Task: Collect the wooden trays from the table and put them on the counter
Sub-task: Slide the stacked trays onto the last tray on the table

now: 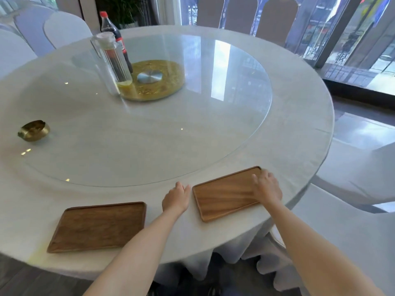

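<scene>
Trays first: two wooden ones lie flat near the front edge of the round, white-clothed worktop [295,116]. The left tray [98,226] sits untouched, apart from both hands. The left hand [176,198] rests on the cloth just beside the right tray [224,194], its grip loosely spread and holding nothing. The right hand [267,189] lies over that tray's far-right end, fingers spread across the rim (whether they clasp it, I cannot tell). Farther off stand a brass ashtray [33,130], a clear pitcher [111,60] and a cola bottle [116,37].
</scene>
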